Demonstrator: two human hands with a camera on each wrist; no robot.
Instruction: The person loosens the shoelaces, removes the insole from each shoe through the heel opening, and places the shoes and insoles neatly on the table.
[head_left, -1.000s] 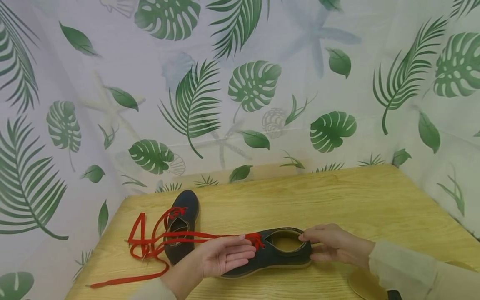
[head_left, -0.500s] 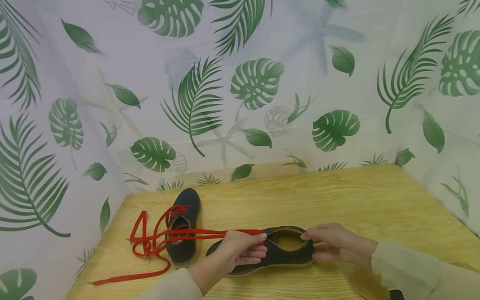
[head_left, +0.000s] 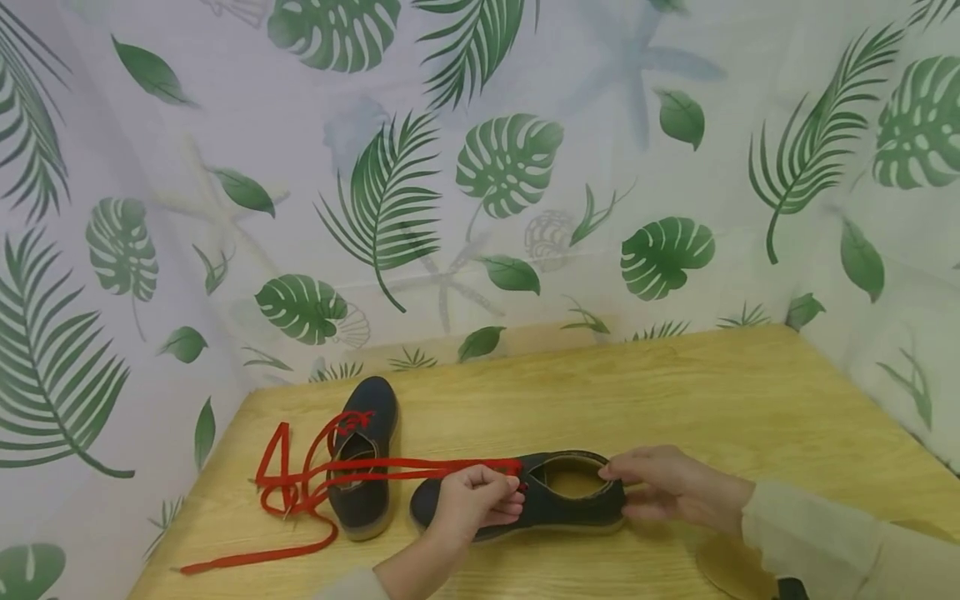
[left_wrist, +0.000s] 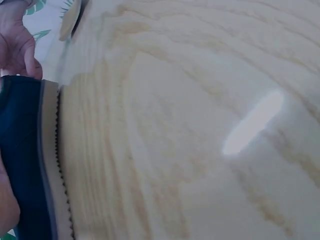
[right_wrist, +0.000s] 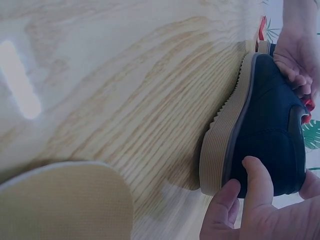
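Leaf-printed cloth (head_left: 588, 50) backs the tabletop (head_left: 675, 383) where the nearer shoe (head_left: 558, 514) lies flat. My right grip (head_left: 678, 485) holds its heel, seemingly to steady it, while my left grip (head_left: 474, 504) pinches the red lace (head_left: 450, 465) by its eyelets. Past its toe, the lace runs across the other shoe (head_left: 384, 408), likely to leave its opening clear.

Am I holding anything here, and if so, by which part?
Your right hand holds the nearer shoe by its heel. Your left hand is at that shoe's red laces, but whether it grips them cannot be told.
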